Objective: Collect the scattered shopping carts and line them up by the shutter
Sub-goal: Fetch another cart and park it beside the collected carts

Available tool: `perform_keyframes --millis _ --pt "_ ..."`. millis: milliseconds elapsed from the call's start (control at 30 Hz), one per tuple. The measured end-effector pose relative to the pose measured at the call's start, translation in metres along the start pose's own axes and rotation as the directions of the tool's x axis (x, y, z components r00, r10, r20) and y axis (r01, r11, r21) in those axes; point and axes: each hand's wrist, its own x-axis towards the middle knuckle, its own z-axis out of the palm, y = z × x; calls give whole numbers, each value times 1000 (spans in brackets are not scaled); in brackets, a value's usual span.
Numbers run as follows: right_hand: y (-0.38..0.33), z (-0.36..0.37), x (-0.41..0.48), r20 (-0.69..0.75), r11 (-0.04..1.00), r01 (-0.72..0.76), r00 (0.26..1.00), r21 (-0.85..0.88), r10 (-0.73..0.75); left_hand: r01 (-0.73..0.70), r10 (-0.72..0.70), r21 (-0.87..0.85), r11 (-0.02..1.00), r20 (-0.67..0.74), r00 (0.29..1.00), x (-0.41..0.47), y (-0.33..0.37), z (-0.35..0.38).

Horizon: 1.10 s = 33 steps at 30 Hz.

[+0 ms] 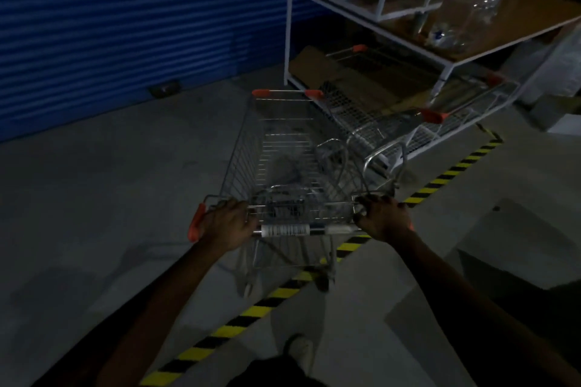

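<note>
A wire shopping cart (283, 148) with orange corner caps stands in front of me, its nose pointing toward the blue roller shutter (125, 25). My left hand (229, 223) grips the left end of its handle bar. My right hand (385, 218) grips the right end. To the right, a second cart (393, 122) lies alongside under the shelf unit, with a third cart (361, 55) deeper beneath it.
A white metal-framed shelf unit (440, 25) with a wooden board, a glass case and clear bags stands at the upper right. Flattened cardboard (317, 67) lies under it. Yellow-black hazard tape (283, 292) crosses the grey floor diagonally. My shoe (300, 352) shows at the bottom.
</note>
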Motion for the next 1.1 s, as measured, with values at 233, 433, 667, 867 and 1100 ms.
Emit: perform_keyframes --millis 233,433,667,867,1100 --pt "54 -35 112 49 992 129 991 -15 -128 244 -244 19 970 122 962 66 64 -9" --pt "107 -59 187 71 963 268 961 -9 -267 382 -390 91 920 110 914 106 116 7" --pt "169 -74 256 108 912 403 913 -80 -394 476 -478 61 877 28 878 139 179 29" --pt "205 -77 294 84 894 438 899 -98 -431 545 -550 86 834 71 832 166 230 34" --pt "235 -86 297 7 873 483 875 -71 -484 563 -568 89 822 62 821 180 252 47"
